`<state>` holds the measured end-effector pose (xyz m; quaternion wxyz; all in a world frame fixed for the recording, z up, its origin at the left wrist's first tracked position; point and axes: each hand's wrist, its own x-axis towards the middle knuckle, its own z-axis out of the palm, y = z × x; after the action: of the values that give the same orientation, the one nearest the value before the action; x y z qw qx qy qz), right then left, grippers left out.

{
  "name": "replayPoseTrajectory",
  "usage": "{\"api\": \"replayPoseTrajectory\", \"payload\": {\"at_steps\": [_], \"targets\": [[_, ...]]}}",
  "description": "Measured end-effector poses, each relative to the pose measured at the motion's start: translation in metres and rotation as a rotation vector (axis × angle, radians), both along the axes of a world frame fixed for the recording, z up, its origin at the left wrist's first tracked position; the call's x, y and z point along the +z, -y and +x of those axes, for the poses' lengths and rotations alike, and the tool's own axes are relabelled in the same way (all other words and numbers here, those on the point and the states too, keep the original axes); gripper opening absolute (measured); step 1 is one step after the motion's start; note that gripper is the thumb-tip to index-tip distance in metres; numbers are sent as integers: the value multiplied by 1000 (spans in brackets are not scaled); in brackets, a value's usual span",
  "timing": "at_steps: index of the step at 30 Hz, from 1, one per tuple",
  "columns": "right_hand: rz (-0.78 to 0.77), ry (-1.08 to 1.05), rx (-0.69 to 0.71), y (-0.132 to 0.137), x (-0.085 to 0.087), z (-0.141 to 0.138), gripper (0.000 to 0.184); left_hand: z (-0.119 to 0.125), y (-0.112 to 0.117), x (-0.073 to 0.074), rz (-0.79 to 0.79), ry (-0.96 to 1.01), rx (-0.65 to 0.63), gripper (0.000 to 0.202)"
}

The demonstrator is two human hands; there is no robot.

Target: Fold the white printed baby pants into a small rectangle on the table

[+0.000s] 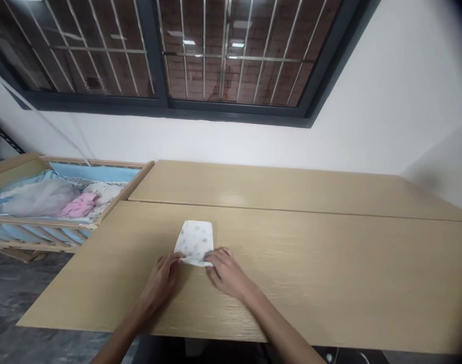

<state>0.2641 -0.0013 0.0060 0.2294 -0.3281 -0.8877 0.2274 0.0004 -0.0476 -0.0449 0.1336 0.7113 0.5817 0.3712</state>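
A small folded white cloth (195, 240) with a pale print of little figures lies flat on the wooden table (310, 283). Its far edge is narrower than its near one. At the near left corner, my left hand (163, 278) pinches the cloth between thumb and fingers. My right hand (226, 273) grips the near right corner, fingers curled over the edge. The near edge between both hands looks slightly rolled or folded up. My fingertips partly cover the two corners.
A wooden crib (119, 199) with blue lining stands against the table's left end, holding a pink cloth (80, 204) and a white netting (41, 197). A second board (276, 188) runs along the back wall beneath a barred window (234, 55). Grey floor shows at lower left.
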Motion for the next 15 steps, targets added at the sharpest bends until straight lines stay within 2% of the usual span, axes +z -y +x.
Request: {"api": "replayPoseTrajectory", "payload": {"at_steps": [3, 6, 10, 13, 15], "targets": [[-103, -87, -106, 9, 9, -5, 23, -3, 13, 6, -89, 82, 7, 31], [-244, -216, -197, 3, 15, -11, 23, -8, 8, 13, -171, 157, -50, 42], [-273, -345, -314, -27, 8, -20, 21, -5, -32, 20, -223, 250, -35, 50], [-227, -388, -436, -55, -6, -28, 20, 3, -63, 22, -207, 201, 28, 55], [-181, -360, -506, -70, -14, -31, 20, 7, -75, 22, -195, 149, 69, 49]]}}
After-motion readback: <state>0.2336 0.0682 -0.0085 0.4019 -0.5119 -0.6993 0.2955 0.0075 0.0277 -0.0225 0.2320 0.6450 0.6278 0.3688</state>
